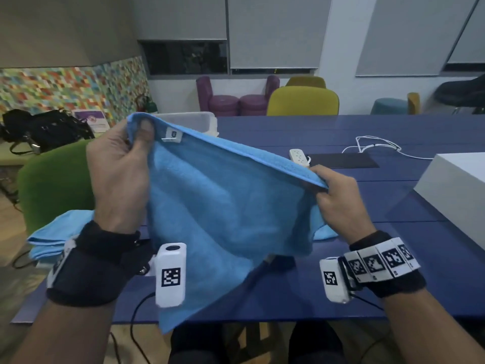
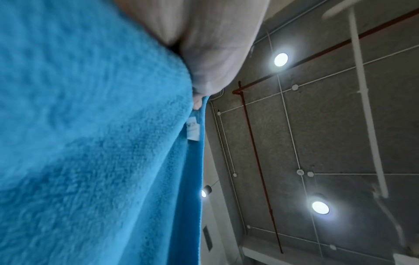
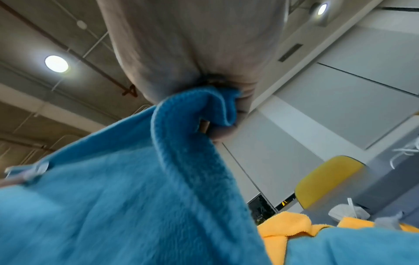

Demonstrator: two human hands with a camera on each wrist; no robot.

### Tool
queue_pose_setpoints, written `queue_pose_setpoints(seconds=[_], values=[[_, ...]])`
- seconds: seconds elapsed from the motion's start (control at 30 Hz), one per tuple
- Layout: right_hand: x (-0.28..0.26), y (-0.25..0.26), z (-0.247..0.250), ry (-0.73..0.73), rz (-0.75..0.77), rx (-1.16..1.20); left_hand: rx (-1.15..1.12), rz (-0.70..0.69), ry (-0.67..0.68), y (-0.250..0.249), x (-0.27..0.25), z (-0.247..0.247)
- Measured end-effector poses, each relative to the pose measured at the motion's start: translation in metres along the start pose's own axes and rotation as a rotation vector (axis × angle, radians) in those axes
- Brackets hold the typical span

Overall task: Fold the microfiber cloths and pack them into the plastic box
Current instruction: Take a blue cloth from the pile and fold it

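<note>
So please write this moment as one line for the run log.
step: cloth unfolded | left hand: pinches corner of blue cloth | right hand: pinches opposite corner | cloth: raised above table | plastic box: behind

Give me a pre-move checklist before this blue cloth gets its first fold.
1. Left hand pinches the top corner of the blue cloth: ok.
2. Right hand grips the opposite top corner: ok.
3. Top edge stretched between the hands: ok.
4. Lower part hanging flat: not ok, it drapes unevenly past the blue table edge.
5. Plastic box ready to receive: cannot tell, the cloth hides most of it.
6. Folding spot on the table bare: cannot tell, the cloth covers it.
</note>
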State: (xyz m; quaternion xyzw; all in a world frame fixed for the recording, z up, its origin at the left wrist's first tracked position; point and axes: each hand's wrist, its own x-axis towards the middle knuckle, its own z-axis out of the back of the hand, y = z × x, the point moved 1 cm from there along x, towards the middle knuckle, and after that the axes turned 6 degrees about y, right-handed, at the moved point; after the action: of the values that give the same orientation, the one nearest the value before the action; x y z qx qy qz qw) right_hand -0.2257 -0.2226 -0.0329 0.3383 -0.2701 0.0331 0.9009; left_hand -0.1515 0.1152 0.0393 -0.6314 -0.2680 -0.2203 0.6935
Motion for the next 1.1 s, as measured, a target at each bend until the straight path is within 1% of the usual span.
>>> queue_pose_setpoints(seconds=[0.1, 0.17, 0.23, 0.3, 0.37, 0.4, 0.47, 0.53, 0.57, 0.63, 0.7, 0.77, 0.83, 0.87, 0.93, 1.0, 1.1], values=[[-0.003, -0.002, 0.012, -0.035, -0.021, 0.176, 0.027, 0.045, -0.01, 0.014, 0.006, 0.015], [-0.004, -0.006, 0.015, -0.05, -0.074, 0.284, 0.096, 0.095, -0.039, 0.036, 0.007, 0.022], [-0.006, -0.017, 0.009, -0.068, -0.168, 0.34, 0.213, 0.177, -0.043, 0.059, 0.004, 0.023], [-0.008, -0.031, -0.002, -0.085, -0.295, 0.402, 0.308, 0.253, 0.023, 0.08, -0.003, 0.018], [-0.009, -0.04, -0.013, -0.107, -0.392, 0.496, 0.391, 0.285, 0.076, 0.092, -0.012, 0.011], [-0.008, -0.042, -0.017, -0.124, -0.432, 0.545, 0.396, 0.289, 0.085, 0.098, -0.015, 0.009], [-0.006, -0.046, -0.024, -0.159, -0.505, 0.586, 0.3, 0.324, 0.082, 0.11, -0.021, 0.006], [-0.003, -0.048, -0.027, -0.205, -0.58, 0.568, 0.171, 0.376, 0.045, 0.117, -0.025, 0.004], [-0.001, -0.049, -0.028, -0.223, -0.598, 0.507, 0.121, 0.4, 0.028, 0.119, -0.027, 0.002], [-0.001, -0.047, -0.028, -0.201, -0.573, 0.252, 0.052, 0.408, 0.028, 0.116, -0.033, -0.002], [-0.006, -0.041, -0.03, -0.157, -0.495, -0.008, 0.006, 0.396, 0.025, 0.112, -0.04, -0.009], [-0.011, -0.036, -0.032, -0.171, -0.448, -0.078, -0.029, 0.389, 0.016, 0.108, -0.047, -0.016], [-0.014, -0.031, -0.035, -0.19, -0.455, -0.085, -0.045, 0.373, 0.028, 0.103, -0.055, -0.027], [-0.014, -0.029, -0.038, -0.195, -0.45, -0.075, -0.041, 0.362, 0.042, 0.1, -0.058, -0.033], [-0.015, -0.018, -0.044, -0.191, -0.383, 0.003, 0.006, 0.333, 0.075, 0.089, -0.064, -0.047], [-0.016, -0.001, -0.054, -0.142, -0.304, 0.207, 0.081, 0.306, 0.12, 0.079, -0.07, -0.062], [-0.018, 0.024, -0.069, -0.055, -0.285, 0.495, 0.112, 0.273, 0.186, 0.068, -0.08, -0.083]])
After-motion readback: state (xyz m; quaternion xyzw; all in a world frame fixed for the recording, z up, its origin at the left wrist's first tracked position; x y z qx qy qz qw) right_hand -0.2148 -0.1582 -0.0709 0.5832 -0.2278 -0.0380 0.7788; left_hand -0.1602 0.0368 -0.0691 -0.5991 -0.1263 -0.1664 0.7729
